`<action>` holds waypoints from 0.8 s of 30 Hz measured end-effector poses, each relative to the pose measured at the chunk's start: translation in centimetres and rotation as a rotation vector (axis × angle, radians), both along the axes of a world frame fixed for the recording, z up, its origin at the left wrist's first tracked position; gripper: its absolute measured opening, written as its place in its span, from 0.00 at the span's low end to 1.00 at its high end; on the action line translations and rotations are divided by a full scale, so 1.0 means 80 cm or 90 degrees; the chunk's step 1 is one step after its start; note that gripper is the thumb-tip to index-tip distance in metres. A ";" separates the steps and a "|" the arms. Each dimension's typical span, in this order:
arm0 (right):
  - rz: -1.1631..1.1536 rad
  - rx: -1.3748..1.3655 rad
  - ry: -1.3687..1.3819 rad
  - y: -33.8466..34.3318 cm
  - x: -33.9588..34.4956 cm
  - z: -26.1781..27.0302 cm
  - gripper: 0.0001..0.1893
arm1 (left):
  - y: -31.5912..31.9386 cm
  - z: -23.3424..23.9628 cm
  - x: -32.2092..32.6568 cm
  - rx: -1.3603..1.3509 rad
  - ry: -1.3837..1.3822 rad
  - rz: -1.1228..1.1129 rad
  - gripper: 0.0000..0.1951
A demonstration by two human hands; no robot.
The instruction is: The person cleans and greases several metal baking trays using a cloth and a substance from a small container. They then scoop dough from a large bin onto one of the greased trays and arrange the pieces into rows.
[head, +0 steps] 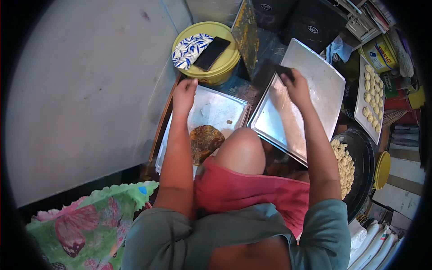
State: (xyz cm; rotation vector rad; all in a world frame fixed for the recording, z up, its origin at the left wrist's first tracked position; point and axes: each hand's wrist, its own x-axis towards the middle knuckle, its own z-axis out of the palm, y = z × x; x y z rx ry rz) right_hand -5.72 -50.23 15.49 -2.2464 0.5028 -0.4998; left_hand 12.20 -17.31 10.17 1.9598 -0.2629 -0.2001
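My right hand (pixel 294 84) grips a dark, flat object (pixel 283 71), blurred and too unclear to name, above stacked metal baking trays (pixel 281 111). My left hand (pixel 185 94) is raised over another stack of metal trays (pixel 216 104), its fingers bent; whether they hold anything cannot be made out. A stained brown round piece (pixel 205 141) lies on that left stack, beside my knee. Behind my left hand stands a yellow lidded bucket (pixel 233 64) with a blue-and-white patterned cloth (pixel 189 50) and a black smartphone (pixel 212 54) on its lid.
At the right, a tray of shaped dough pieces (pixel 361 101) rests above a black basin (pixel 366 162) holding many small dough pieces (pixel 345 165). A stained board (pixel 246 37) leans by the bucket. A wall (pixel 84 84) bounds the left, with butterfly-print fabric (pixel 94 222) below.
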 end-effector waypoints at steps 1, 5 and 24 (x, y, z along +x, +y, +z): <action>0.049 -0.022 -0.022 0.026 0.008 -0.004 0.14 | 0.035 -0.028 -0.007 0.085 -0.057 -0.022 0.18; 0.220 -0.060 -0.017 0.129 0.049 -0.013 0.14 | 0.107 -0.108 -0.071 0.282 0.025 -0.068 0.21; 0.299 0.135 -0.215 0.226 -0.034 0.058 0.50 | -0.039 0.102 -0.140 -0.286 0.106 -0.107 0.09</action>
